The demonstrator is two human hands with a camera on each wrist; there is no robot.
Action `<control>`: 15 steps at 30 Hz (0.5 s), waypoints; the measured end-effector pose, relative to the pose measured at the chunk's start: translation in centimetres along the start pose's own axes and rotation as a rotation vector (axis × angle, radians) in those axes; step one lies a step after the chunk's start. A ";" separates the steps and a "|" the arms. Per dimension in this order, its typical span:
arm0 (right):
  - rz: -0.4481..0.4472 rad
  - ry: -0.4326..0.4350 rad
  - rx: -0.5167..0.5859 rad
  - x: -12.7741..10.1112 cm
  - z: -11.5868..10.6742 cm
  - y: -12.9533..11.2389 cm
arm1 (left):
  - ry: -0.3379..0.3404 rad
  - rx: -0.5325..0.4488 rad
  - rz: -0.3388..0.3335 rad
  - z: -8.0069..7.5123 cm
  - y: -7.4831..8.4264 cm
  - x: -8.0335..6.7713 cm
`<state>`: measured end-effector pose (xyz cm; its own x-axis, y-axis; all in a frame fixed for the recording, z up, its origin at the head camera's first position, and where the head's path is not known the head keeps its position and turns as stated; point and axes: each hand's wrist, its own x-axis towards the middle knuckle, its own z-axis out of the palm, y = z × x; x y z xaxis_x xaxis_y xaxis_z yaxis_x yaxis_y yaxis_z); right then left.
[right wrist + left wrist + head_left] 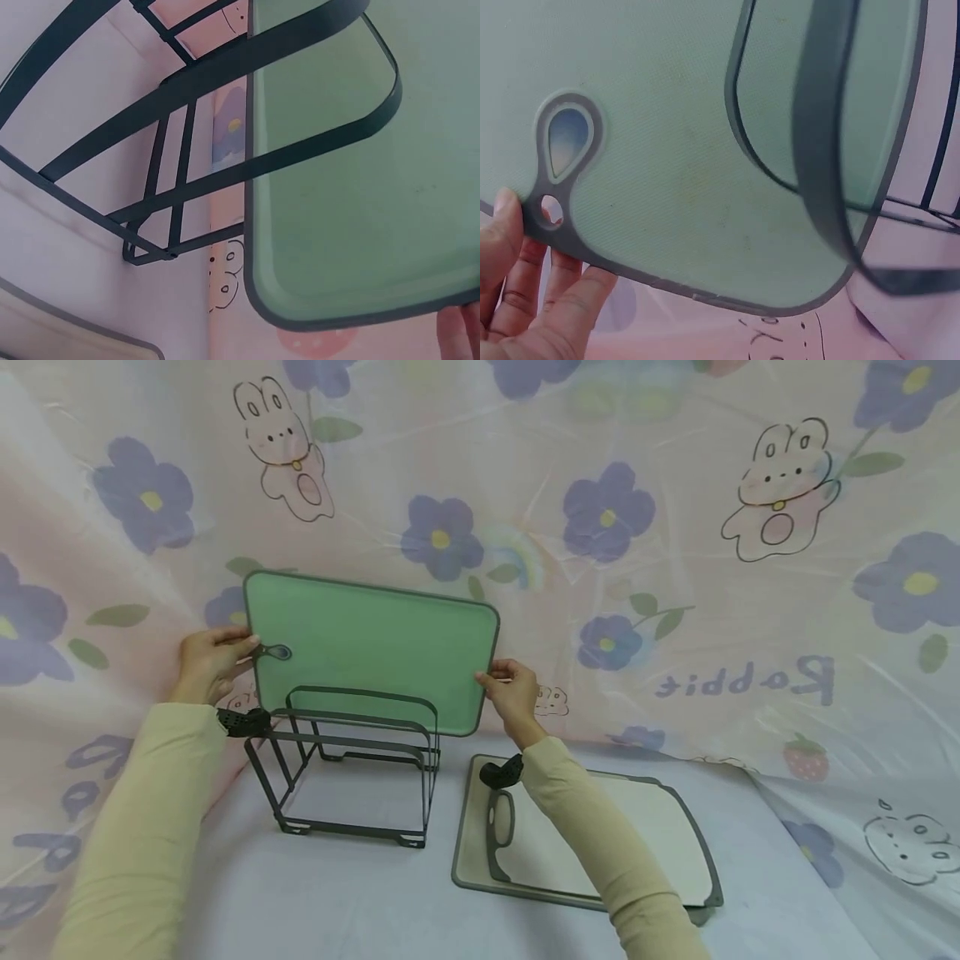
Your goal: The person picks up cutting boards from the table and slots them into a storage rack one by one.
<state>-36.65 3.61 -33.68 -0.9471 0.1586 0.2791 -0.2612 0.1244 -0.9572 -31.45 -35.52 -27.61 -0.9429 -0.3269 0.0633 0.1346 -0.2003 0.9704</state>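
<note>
You've got the green cutting board [371, 647] held upright just above the dark metal wire rack [352, 768], left hand [210, 662] pinching the end with the teardrop hanging hole, right hand [513, 693] pinching the opposite rounded edge. Its face is finely textured plastic with a grey rim. A beige board [600, 835] lies flat beside the rack.

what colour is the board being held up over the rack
Light green with a dark grey rim, the cutting board shows best in the head view.
</note>
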 end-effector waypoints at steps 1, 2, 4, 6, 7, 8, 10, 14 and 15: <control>0.000 0.000 0.002 0.0 0.1 0.0 | -0.002 -0.006 -0.005 -0.2 0.0 0.0; 0.000 -0.002 0.002 0.0 0.3 0.0 | -0.001 0.002 -0.007 -0.4 -0.1 -0.1; 0.004 -0.004 -0.001 0.0 0.6 0.1 | -0.002 0.029 0.000 -0.8 -0.2 -0.2; 0.007 -0.009 -0.002 -0.1 0.9 0.1 | -0.003 0.023 -0.008 -1.3 -0.4 -0.2; 0.007 -0.011 -0.004 -0.1 1.1 0.1 | -0.003 0.027 -0.011 -1.5 -0.4 -0.2; 0.008 -0.014 -0.008 -0.2 1.2 0.2 | -0.007 0.030 -0.011 -1.7 -0.5 -0.3; 0.006 -0.018 -0.017 -0.3 1.5 0.2 | -0.020 0.016 -0.016 -2.2 -0.5 -0.3; -0.001 -0.023 -0.029 -0.5 2.0 0.5 | -0.042 -0.004 -0.021 -3.1 -0.8 -0.3; -0.003 -0.025 -0.030 -0.5 2.1 0.6 | -0.042 -0.002 -0.023 -3.3 -0.9 -0.4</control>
<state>-36.67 1.58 -34.55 -0.9508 0.1340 0.2794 -0.2584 0.1546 -0.9536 -30.21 -38.27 -29.26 -0.9577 -0.2832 0.0506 0.1130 -0.2089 0.9714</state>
